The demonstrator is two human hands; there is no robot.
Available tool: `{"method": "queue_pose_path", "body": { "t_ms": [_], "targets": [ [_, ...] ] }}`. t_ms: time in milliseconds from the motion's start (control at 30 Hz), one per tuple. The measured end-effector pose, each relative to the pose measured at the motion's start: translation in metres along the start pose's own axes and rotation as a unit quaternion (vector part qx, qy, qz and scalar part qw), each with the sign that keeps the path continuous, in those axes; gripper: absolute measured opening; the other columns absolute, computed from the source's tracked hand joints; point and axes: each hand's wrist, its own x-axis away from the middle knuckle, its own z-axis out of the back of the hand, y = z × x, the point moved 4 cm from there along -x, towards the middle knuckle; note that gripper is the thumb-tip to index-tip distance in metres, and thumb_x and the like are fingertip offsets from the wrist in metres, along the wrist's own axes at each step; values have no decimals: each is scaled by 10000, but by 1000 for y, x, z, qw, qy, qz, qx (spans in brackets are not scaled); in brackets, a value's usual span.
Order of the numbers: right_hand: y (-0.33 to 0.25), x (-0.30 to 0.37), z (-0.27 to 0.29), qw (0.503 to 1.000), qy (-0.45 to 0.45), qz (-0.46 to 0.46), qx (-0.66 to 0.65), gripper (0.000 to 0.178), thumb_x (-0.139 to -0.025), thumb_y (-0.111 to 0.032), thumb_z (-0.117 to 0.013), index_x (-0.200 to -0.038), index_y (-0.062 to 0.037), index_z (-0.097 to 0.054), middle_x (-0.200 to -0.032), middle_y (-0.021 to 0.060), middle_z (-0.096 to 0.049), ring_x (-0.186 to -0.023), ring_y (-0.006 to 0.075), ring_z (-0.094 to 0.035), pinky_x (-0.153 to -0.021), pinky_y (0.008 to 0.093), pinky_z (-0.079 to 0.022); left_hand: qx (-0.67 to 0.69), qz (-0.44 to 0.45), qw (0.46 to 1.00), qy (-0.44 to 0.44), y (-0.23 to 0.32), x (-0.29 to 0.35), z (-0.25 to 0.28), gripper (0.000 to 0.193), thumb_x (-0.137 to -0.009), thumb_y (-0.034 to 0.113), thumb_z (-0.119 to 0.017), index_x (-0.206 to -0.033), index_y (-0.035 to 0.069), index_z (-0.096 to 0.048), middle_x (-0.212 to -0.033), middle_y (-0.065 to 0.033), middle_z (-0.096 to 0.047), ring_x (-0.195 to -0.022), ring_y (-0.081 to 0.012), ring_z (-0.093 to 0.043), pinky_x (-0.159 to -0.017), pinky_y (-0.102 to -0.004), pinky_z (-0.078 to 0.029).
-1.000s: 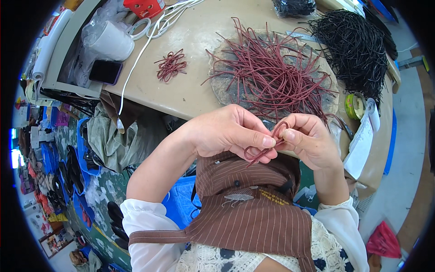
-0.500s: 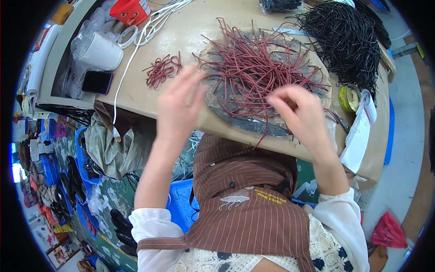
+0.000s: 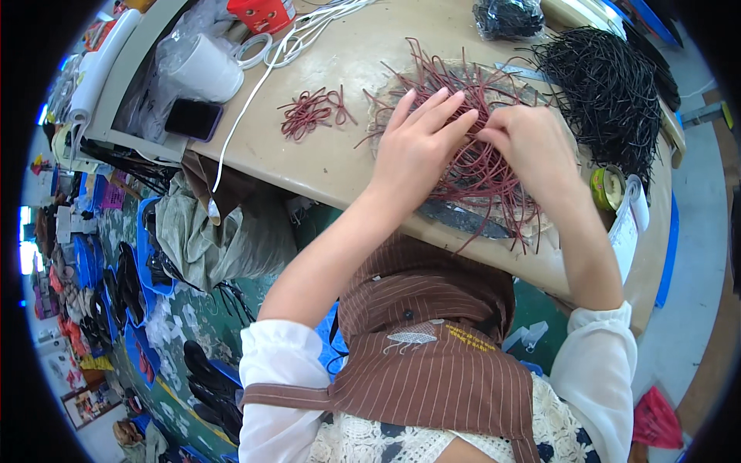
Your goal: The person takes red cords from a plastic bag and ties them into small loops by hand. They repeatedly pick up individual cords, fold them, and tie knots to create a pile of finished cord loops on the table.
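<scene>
A loose tangle of dark red cords [image 3: 482, 181] lies on a round, dark, worn board [image 3: 463, 219] on the table. My left hand [image 3: 421, 143] rests over the left part of the tangle, its fingers stretched out and a little apart. To its right, my right hand [image 3: 532, 147] is closed in a pinch just above the cords. What sits between its thumb and forefinger is hidden. A smaller bunch of looped dark red cords [image 3: 309, 113] lies apart on the table, to the left.
Thin black strands [image 3: 598, 96] form a big heap at the right. Nearby are a green-yellow round tin [image 3: 607, 187] and a white paper roll [image 3: 629, 224]. A phone [image 3: 193, 119], a white cup-shaped container [image 3: 207, 69], a white cable [image 3: 245, 116] and a red tub [image 3: 261, 13] stand left.
My left hand has moved right, from beside the small bunch onto the big tangle. My right hand has shifted slightly up and right, still pinched. The whole view has shifted a little.
</scene>
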Motion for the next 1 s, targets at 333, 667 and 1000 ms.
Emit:
{"method": "queue_pose_path", "body": {
  "t_ms": [333, 667, 1000],
  "targets": [
    [-5, 24, 79, 830, -263, -65, -488, 137, -871, -105, -533, -868, 11, -607, -690, 4, -594, -506, 22, -460, -445, 161, -347, 146, -88, 985, -30, 40, -52, 73, 190, -752, 72, -645, -942, 89, -652, -793, -58, -624, -761, -177, -616, -779, -329, -477],
    [-4, 27, -12, 617, -110, -89, -774, 199, -868, -161, -573, -1008, -18, -575, -922, 24, -600, -652, 65, -528, -629, 197, -459, 597, 461, 645, -123, 8, 35, 32, 192, -874, 86, -555, -1014, -39, -594, -880, -62, -632, -759, -109, -603, -682, -236, -500],
    [-13, 37, -12, 821, -119, -98, -549, 159, -845, -114, -590, -917, 23, -627, -700, 9, -604, -617, 68, -578, -557, 186, -453, 594, 464, 652, -84, 9, 42, 32, 200, -882, 101, -545, -1034, -24, -580, -894, -75, -633, -778, -123, -610, -740, -256, -510]
  ]
}}
